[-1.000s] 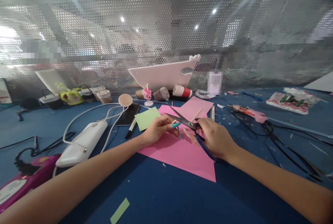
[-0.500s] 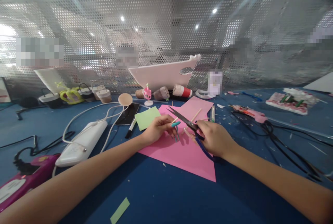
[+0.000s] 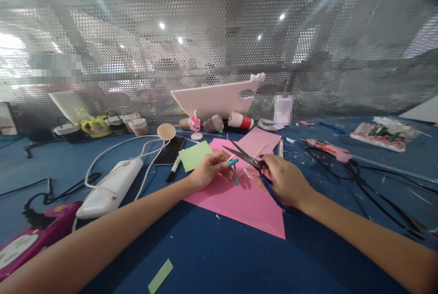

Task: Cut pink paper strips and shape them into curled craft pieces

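Right now the work looks like a snipping step. The scissors (image 3: 243, 156) stand with blades parted and tips pointing toward 10 o'clock, and a small teal strip (image 3: 232, 162) sits just at their mouth.

The left hand (image 3: 208, 171) pinches that strip between thumb and forefinger with its other fingers curled under. It hovers just above the pink paper sheet (image 3: 239, 205), which lies flat on the blue table (image 3: 222, 257) at the middle of the view.

The right hand (image 3: 284, 181) is clenched around the scissors' blue handles, fingers through the loops, and is only as open as the parted blades require. A clean cut, by my judgement, calls for the strip to be held steady between the blades and the fingertips kept clear of the edge while the handles squeeze together. How much of the strip lies inside the blades is too small to tell.

A thin wooden stick (image 3: 256, 152) lies on the pink paper at 12 o'clock from the hands. At 10 o'clock are a green paper (image 3: 195, 155), a marker (image 3: 173, 168) and a phone (image 3: 169, 150). A white charger (image 3: 109, 188) with its cable lies at 9 o'clock. Tipped paper cups (image 3: 239, 121) lie under a white foam board (image 3: 215, 98) at 12 o'clock, and a pink glue gun (image 3: 328, 149) is at 2 o'clock.
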Action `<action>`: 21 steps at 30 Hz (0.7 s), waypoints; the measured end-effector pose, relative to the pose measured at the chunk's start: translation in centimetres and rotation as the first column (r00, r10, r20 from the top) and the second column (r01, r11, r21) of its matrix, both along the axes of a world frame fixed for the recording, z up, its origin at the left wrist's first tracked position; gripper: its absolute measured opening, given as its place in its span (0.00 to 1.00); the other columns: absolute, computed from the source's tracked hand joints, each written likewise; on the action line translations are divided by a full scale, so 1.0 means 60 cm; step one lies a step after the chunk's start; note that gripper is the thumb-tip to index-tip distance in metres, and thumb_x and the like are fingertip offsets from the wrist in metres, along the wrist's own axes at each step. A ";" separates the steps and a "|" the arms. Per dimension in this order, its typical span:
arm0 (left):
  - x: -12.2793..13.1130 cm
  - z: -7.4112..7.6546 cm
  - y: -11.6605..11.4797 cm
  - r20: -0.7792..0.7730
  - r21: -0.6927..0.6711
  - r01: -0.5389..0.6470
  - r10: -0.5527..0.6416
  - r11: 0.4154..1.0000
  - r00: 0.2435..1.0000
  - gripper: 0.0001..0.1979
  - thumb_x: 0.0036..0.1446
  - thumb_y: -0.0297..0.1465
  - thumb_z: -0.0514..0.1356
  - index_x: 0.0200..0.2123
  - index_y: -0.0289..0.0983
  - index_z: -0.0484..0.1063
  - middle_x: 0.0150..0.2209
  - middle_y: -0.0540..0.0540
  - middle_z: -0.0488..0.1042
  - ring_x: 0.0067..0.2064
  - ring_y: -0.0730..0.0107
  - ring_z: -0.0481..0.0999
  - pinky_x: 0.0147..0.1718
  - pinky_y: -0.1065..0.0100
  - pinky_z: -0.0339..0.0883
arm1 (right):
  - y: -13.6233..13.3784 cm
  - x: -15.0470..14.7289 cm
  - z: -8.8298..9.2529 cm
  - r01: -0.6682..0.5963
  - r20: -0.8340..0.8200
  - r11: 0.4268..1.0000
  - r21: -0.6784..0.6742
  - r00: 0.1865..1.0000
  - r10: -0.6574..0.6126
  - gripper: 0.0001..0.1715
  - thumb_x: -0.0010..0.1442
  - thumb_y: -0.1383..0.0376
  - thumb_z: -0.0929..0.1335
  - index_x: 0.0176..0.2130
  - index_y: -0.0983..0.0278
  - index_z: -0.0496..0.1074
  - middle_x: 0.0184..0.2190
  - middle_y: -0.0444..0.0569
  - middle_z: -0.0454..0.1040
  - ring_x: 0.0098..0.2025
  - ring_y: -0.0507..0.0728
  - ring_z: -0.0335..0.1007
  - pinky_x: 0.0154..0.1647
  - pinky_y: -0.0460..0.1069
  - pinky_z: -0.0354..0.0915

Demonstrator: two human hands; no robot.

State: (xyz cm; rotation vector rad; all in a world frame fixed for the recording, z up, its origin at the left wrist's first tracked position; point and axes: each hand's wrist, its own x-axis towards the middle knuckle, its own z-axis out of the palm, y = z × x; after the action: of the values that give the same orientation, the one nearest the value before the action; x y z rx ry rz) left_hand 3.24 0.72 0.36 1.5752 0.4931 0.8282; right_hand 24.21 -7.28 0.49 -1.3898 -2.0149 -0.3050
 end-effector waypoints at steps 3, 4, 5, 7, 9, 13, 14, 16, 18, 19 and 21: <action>0.000 -0.002 0.002 -0.012 0.011 -0.009 0.009 1.000 1.000 0.18 0.49 0.43 0.66 0.30 0.35 0.67 0.22 0.49 0.76 0.24 0.70 0.77 0.25 0.71 0.69 | 0.000 -0.001 -0.001 -0.007 0.012 1.000 -0.014 1.000 0.008 0.21 0.62 0.49 0.60 0.31 0.63 0.62 0.26 0.50 0.69 0.29 0.57 0.68 0.28 0.49 0.57; 0.000 -0.003 0.002 -0.015 0.015 -0.010 0.010 1.000 1.000 0.18 0.49 0.43 0.66 0.31 0.35 0.67 0.22 0.49 0.76 0.24 0.70 0.78 0.25 0.71 0.68 | 0.000 -0.001 -0.002 -0.008 0.016 1.000 -0.019 1.000 0.008 0.20 0.62 0.49 0.60 0.31 0.63 0.63 0.27 0.50 0.70 0.29 0.57 0.68 0.28 0.49 0.58; 0.000 -0.004 0.003 -0.016 0.018 -0.010 0.010 1.000 1.000 0.18 0.49 0.43 0.65 0.31 0.35 0.67 0.22 0.48 0.76 0.25 0.70 0.78 0.25 0.71 0.68 | 0.000 -0.001 -0.002 -0.006 0.020 1.000 -0.021 1.000 0.006 0.20 0.62 0.49 0.60 0.31 0.63 0.63 0.27 0.50 0.70 0.29 0.57 0.68 0.29 0.49 0.58; -0.001 -0.005 0.004 -0.017 0.025 -0.008 0.008 1.000 1.000 0.17 0.50 0.43 0.65 0.31 0.35 0.67 0.23 0.48 0.76 0.25 0.70 0.78 0.25 0.71 0.68 | 0.001 -0.001 -0.002 -0.003 0.026 1.000 -0.019 1.000 0.004 0.20 0.62 0.50 0.60 0.31 0.63 0.63 0.27 0.50 0.70 0.29 0.57 0.68 0.28 0.48 0.57; -0.002 -0.005 0.004 -0.021 0.037 -0.007 0.008 0.999 1.000 0.17 0.51 0.43 0.65 0.31 0.35 0.68 0.23 0.48 0.76 0.25 0.70 0.78 0.25 0.71 0.67 | 0.000 -0.001 -0.002 -0.012 0.031 1.000 -0.011 0.999 0.013 0.20 0.62 0.50 0.60 0.30 0.63 0.63 0.25 0.49 0.70 0.28 0.56 0.68 0.27 0.48 0.56; -0.003 -0.004 0.002 -0.011 0.044 0.000 0.001 0.999 1.000 0.16 0.51 0.42 0.65 0.30 0.35 0.68 0.23 0.47 0.77 0.25 0.70 0.78 0.26 0.70 0.68 | 0.001 0.001 -0.001 -0.040 0.059 0.999 0.008 0.997 0.040 0.22 0.64 0.50 0.58 0.29 0.63 0.64 0.24 0.49 0.70 0.26 0.56 0.68 0.26 0.48 0.55; -0.002 -0.004 0.003 -0.009 0.043 0.001 0.000 0.999 1.000 0.16 0.51 0.42 0.65 0.30 0.35 0.68 0.23 0.47 0.77 0.25 0.69 0.78 0.26 0.70 0.68 | 0.002 0.002 -0.002 -0.036 0.070 0.999 0.005 0.997 0.035 0.23 0.64 0.50 0.58 0.29 0.63 0.65 0.23 0.50 0.70 0.26 0.56 0.68 0.26 0.48 0.55; -0.001 -0.005 0.004 -0.009 0.035 -0.012 0.012 0.999 1.000 0.15 0.51 0.41 0.65 0.30 0.35 0.69 0.23 0.47 0.77 0.25 0.69 0.78 0.25 0.71 0.68 | 0.005 0.004 -0.003 -0.007 0.090 1.000 -0.018 0.996 0.008 0.24 0.64 0.49 0.57 0.29 0.64 0.65 0.24 0.51 0.71 0.26 0.57 0.69 0.26 0.48 0.55; 0.002 -0.006 0.009 0.012 0.025 -0.056 0.056 0.998 0.998 0.15 0.48 0.41 0.67 0.29 0.35 0.69 0.23 0.48 0.77 0.26 0.69 0.78 0.27 0.71 0.69 | 0.008 0.007 -0.004 0.053 0.110 0.997 -0.055 0.993 -0.047 0.23 0.64 0.50 0.58 0.30 0.64 0.67 0.25 0.52 0.73 0.27 0.58 0.70 0.26 0.48 0.56; 0.003 -0.007 0.011 0.036 0.019 -0.085 0.084 0.996 0.996 0.15 0.47 0.40 0.68 0.28 0.35 0.70 0.23 0.48 0.77 0.27 0.69 0.79 0.29 0.70 0.71 | 0.010 0.008 -0.003 0.097 0.121 0.992 -0.076 0.989 -0.088 0.22 0.64 0.51 0.59 0.32 0.65 0.68 0.26 0.53 0.74 0.29 0.58 0.72 0.26 0.48 0.56; 0.004 -0.007 0.017 0.112 -0.016 -0.150 0.150 0.989 0.982 0.15 0.43 0.39 0.70 0.27 0.34 0.71 0.25 0.48 0.77 0.30 0.68 0.79 0.35 0.67 0.73 | 0.014 0.013 0.003 0.221 0.146 0.968 -0.119 0.968 -0.204 0.20 0.64 0.53 0.60 0.34 0.66 0.69 0.28 0.55 0.75 0.30 0.60 0.73 0.26 0.49 0.58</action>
State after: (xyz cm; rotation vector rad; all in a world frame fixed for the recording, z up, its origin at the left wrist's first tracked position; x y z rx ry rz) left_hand 3.48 1.73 -0.03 1.4881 0.5370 1.0232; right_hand 24.98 -6.44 0.64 -1.7169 -2.0257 -0.3699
